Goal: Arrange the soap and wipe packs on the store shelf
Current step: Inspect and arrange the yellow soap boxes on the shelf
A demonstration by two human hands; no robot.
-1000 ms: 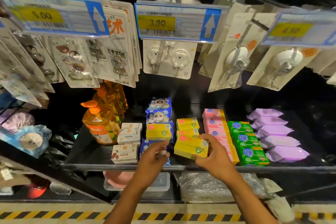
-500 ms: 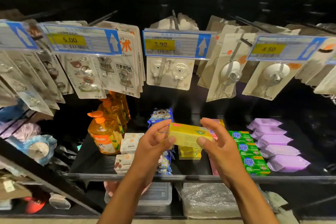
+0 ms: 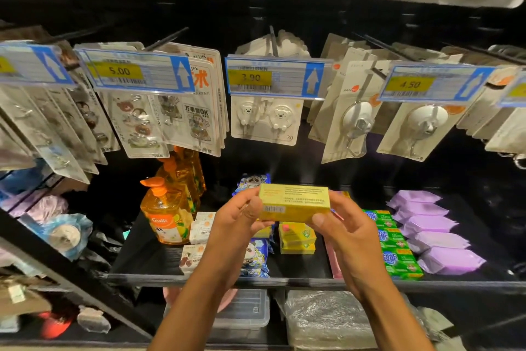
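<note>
A yellow soap box [image 3: 294, 202] is held up in front of the shelf, its printed back with a barcode facing me. My left hand [image 3: 242, 218] grips its left end and my right hand [image 3: 345, 225] grips its right end. Below it on the black shelf [image 3: 299, 279] lie two stacked yellow soap boxes [image 3: 297, 238], blue panda wipe packs [image 3: 256, 258], green soap bars [image 3: 397, 245], purple wipe packs [image 3: 432, 232] and small white soap boxes [image 3: 199, 229]. Pink packs behind my right hand are mostly hidden.
Orange pump bottles [image 3: 166, 212] stand at the shelf's left. Hook packs hang from pegs above, behind price tags [image 3: 274, 77]. A clear plastic bin [image 3: 247, 310] and a wrapped bundle [image 3: 327, 319] sit on the lower level. An angled shelf with bagged goods is at left.
My right hand lifted the yellow soap box off the shelf and my left hand joined it. Since then the box has been turned so its printed back faces me.
</note>
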